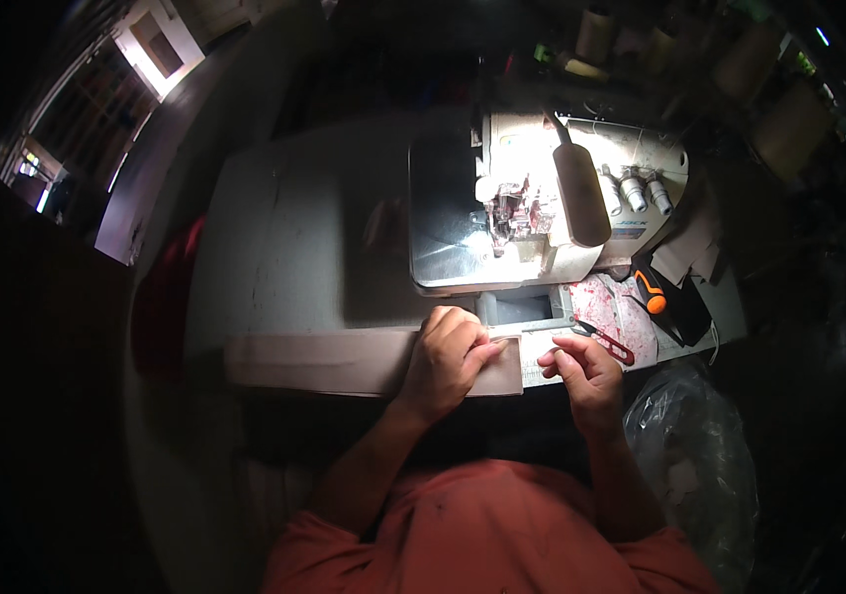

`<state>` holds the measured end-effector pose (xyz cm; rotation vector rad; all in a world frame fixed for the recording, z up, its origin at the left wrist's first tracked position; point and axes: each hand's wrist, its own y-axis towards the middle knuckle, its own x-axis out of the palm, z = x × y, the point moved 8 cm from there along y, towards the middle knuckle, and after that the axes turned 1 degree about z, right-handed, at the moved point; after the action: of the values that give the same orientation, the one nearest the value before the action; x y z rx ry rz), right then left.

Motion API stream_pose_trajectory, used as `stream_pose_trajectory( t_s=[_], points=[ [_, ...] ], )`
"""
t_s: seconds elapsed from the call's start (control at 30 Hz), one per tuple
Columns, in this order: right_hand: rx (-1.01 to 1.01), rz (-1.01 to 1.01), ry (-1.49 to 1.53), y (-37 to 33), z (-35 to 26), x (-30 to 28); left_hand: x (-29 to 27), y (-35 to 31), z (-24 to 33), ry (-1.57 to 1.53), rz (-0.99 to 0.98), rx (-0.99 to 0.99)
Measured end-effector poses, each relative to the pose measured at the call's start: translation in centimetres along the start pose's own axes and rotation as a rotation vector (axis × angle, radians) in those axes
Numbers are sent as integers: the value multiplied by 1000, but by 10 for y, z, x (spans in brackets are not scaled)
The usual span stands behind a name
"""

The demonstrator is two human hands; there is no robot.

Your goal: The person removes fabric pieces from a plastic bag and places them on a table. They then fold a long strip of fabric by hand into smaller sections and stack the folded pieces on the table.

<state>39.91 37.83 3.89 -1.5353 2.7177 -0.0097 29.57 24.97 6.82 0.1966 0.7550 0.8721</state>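
A long folded strip of pale beige fabric (324, 361) lies along the front edge of the table. My left hand (448, 354) rests on it near its right end, with thumb and fingers closed on the fabric. Just past that end, my right hand (586, 374) is raised with thumb and fingertips curled together. Whether something thin is between those fingertips is too small to tell. Behind my hands stands a white overlock sewing machine (569, 265), lit brightly around its needle area. Red-handled thread snips (613, 346) lie close beside my right hand.
A lamp (581, 196) hangs over the machine. A dark glossy plate (443, 218) adjoins it, with a grey tray (524, 309) in front. Red-speckled cloth (631, 312) and an orange-and-black tool (651, 295) lie at right. A clear plastic bag (695, 455) hangs below the table's right side.
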Motion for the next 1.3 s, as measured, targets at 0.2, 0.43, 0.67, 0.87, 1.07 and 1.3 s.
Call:
stream_pose_trajectory(
  t_s=[0.2,0.43,0.67,0.87,1.07,1.3],
  points=[
    [-395,-260,-441,12,-44,50,-23,-8,15,-32,104,169],
    [-35,-206,-33,10,-45,62,-31,-104,-39,-1562,415,-694],
    [301,-220,291,5,-11,60,-207,-116,-80,-998,1153,-326],
    [364,-397,507,4,-22,104,-55,-36,39,338,2,101],
    [270,-477,382,-5,-28,79,-24,-23,50,15,-205,-10],
    [93,-478,292,-4,-38,74,-26,8,10,-440,-361,-455]
  ],
)
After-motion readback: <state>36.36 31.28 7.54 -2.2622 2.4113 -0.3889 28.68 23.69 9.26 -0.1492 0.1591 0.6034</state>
